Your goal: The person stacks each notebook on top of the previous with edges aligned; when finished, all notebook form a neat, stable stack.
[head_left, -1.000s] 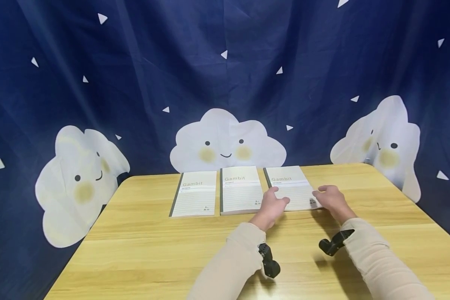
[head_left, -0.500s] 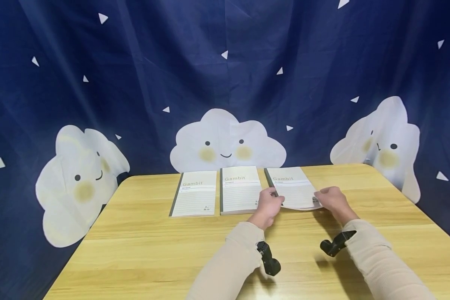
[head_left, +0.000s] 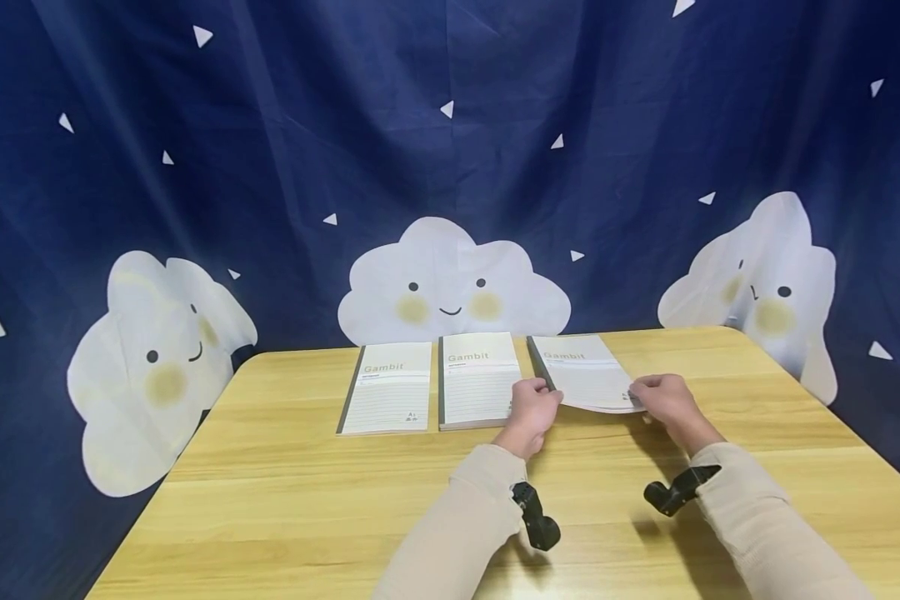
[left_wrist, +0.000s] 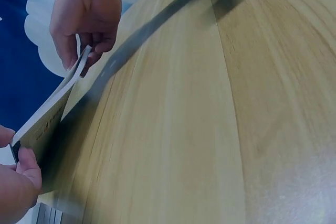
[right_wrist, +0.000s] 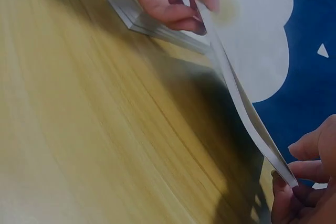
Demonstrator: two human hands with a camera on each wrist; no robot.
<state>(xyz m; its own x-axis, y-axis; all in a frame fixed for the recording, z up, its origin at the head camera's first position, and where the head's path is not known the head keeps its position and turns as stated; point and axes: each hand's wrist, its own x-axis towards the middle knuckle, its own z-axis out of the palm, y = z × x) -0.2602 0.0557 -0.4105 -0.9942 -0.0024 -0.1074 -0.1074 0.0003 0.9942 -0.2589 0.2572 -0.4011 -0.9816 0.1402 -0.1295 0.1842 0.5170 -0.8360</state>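
The rightmost notebook (head_left: 585, 375), white with a dark spine and "Gambit" on its cover, has its near edge raised off the table. My left hand (head_left: 532, 412) pinches its near left corner at the spine, thumb above and fingers beneath. At the near right corner my right hand (head_left: 667, 404) grips it the same way. Between the two hands the notebook (right_wrist: 239, 98) sags a little in the right wrist view, and its cover parts slightly from the pages. In the left wrist view its underside (left_wrist: 44, 124) shows above the tabletop.
To the left lie a middle notebook pile (head_left: 480, 387), thicker, and a left notebook (head_left: 386, 392), thinner, side by side. They rest near the back of the wooden table (head_left: 330, 517). A dark blue curtain (head_left: 270, 167) with cloud faces hangs right behind the table.
My left hand has closed on the notebook's near left corner, where it only reached over it before. Both hands have since lifted the near edge off the table.
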